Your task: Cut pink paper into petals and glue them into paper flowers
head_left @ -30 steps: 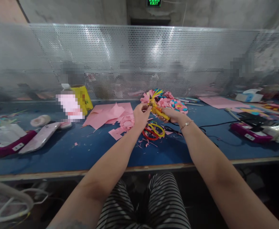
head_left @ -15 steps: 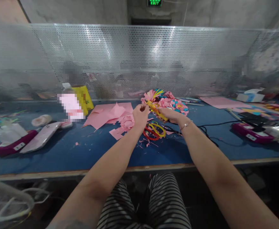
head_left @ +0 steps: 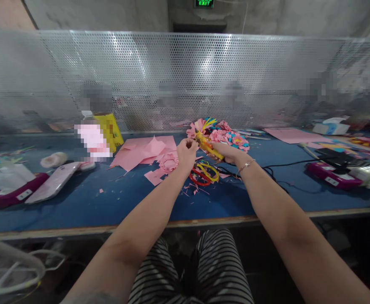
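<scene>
My right hand is wrapped round a yellow glue gun, whose nozzle end points up and left towards my other hand. My left hand is closed in a pinch just left of the nozzle; whatever lies between its fingertips is too small and hidden to make out. Behind both hands sits a cluster of pink, blue and yellow paper flowers. A round pink paper flower lies left of my left wrist. Below the hands rest red and yellow loops that look like scissor handles.
Pink paper sheets lie to the left, another pink sheet at back right. A phone leans on a purple power strip. A black cord crosses towards another purple strip. A perforated metal screen stands behind.
The glue gun's front end has tilted slightly and its tip looks a little lower beside my left fingers. Both hands stay in almost the same place.
</scene>
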`<action>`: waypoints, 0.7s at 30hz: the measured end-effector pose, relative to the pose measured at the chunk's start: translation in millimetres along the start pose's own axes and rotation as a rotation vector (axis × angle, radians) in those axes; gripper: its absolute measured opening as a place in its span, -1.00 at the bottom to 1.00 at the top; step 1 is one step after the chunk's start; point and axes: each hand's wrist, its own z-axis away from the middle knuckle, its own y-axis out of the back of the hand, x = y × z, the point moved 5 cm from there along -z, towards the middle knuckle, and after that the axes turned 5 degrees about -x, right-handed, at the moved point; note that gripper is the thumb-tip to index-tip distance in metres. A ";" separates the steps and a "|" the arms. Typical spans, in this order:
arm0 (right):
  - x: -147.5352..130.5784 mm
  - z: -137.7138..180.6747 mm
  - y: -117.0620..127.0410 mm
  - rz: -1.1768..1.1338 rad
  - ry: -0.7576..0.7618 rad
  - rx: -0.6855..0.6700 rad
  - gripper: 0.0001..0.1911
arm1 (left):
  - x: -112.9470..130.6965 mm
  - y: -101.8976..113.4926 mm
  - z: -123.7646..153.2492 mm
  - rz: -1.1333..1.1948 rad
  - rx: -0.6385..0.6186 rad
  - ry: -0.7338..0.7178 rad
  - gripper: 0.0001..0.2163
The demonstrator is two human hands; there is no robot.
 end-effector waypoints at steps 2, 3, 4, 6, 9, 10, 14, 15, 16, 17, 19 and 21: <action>-0.5 1.3 0.5 -0.062 -0.028 -0.004 -0.69 | -1.6 -0.1 -0.4 0.009 -0.003 0.008 -0.95; -0.7 1.8 0.6 -0.085 -0.037 -0.006 -0.69 | -2.3 -0.2 -0.7 0.010 -0.005 0.011 -0.95; -0.9 2.1 0.8 -0.100 -0.040 -0.005 -0.69 | -2.7 -0.4 -1.0 0.010 -0.007 0.007 -0.95; -0.8 2.2 0.1 -0.106 -0.047 -0.014 -0.69 | -2.6 -1.1 -1.5 0.016 -0.013 -0.012 -0.93; 0.2 1.7 -2.1 -0.086 -0.053 -0.033 -0.69 | -1.1 -2.3 -1.6 0.041 -0.025 -0.048 -0.90; 0.5 1.6 -2.3 -0.074 -0.053 -0.031 -0.68 | -0.6 -2.4 -1.5 0.047 -0.025 -0.057 -0.89; 0.4 1.9 -1.8 -0.011 -0.036 -0.011 -0.67 | 0.9 -0.5 -1.0 0.043 0.010 -0.083 -0.89; 0.2 1.9 -2.0 0.004 -0.029 -0.018 -0.67 | 1.1 0.0 -1.0 0.039 0.017 -0.086 -0.89; 0.2 1.8 -2.4 0.017 -0.022 -0.030 -0.67 | 1.1 0.2 -1.1 0.037 0.021 -0.089 -0.89; 0.2 1.7 -2.8 0.029 -0.012 -0.045 -0.67 | 1.1 0.3 -1.3 0.039 0.022 -0.092 -0.89; 0.2 1.1 -3.4 0.048 0.012 -0.068 -0.68 | 1.2 0.5 -1.6 0.053 0.024 -0.093 -0.88; 0.2 0.4 -2.9 0.065 0.039 -0.065 -0.68 | 1.6 0.8 -1.5 0.069 0.028 -0.090 -0.88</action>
